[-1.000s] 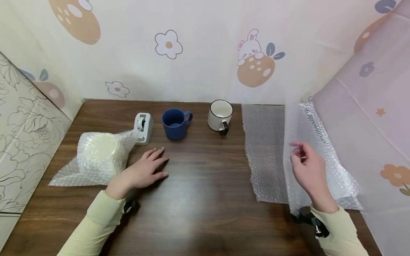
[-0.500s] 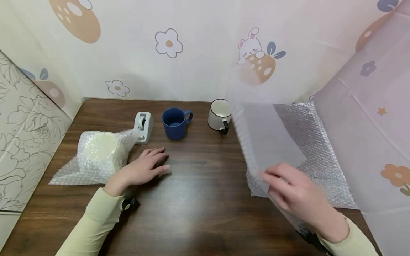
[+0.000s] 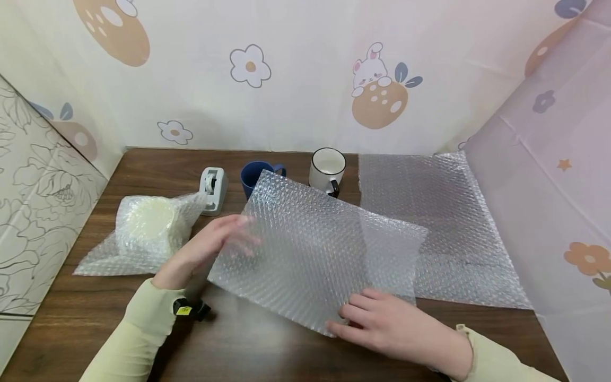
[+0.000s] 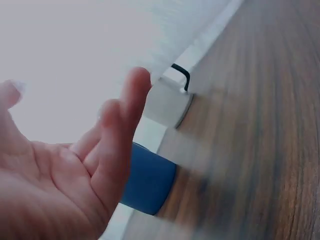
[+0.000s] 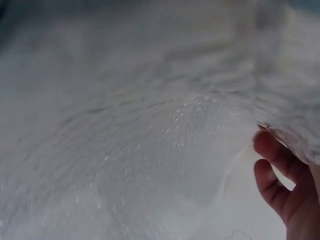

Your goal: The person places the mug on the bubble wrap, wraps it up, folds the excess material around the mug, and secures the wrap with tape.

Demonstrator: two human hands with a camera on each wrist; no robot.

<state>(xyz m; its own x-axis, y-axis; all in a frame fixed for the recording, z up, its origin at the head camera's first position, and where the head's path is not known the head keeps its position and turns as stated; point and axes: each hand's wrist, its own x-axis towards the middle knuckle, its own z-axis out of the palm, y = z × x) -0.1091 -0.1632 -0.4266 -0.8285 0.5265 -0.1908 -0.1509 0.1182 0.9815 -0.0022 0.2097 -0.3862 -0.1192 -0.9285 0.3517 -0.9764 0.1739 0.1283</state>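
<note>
A clear sheet of bubble wrap (image 3: 310,244) slants over the middle of the table. My right hand (image 3: 386,323) pinches its near edge between thumb and fingers; in the right wrist view those fingertips (image 5: 267,145) sit at the sheet's border. Blurred by motion, my left hand (image 3: 219,239) has its fingers at the sheet's left edge. The left wrist view shows that hand's fingers spread and fairly straight, nothing gripped. Behind the sheet stand a blue mug (image 3: 250,175), partly covered by it, and a white mug (image 3: 328,164) with a black rim and handle.
More bubble wrap (image 3: 472,254) lies flat at the table's right side. On the left sits a bubble-wrapped pale round object (image 3: 148,228), its twisted end reaching a white tape dispenser (image 3: 215,185). A patterned curtain (image 3: 296,79) borders the table's back edge.
My right hand has lifted a bubble wrap sheet off the right-hand pile and carried it left across the table. My left hand has risen from the tabletop toward the sheet's left edge.
</note>
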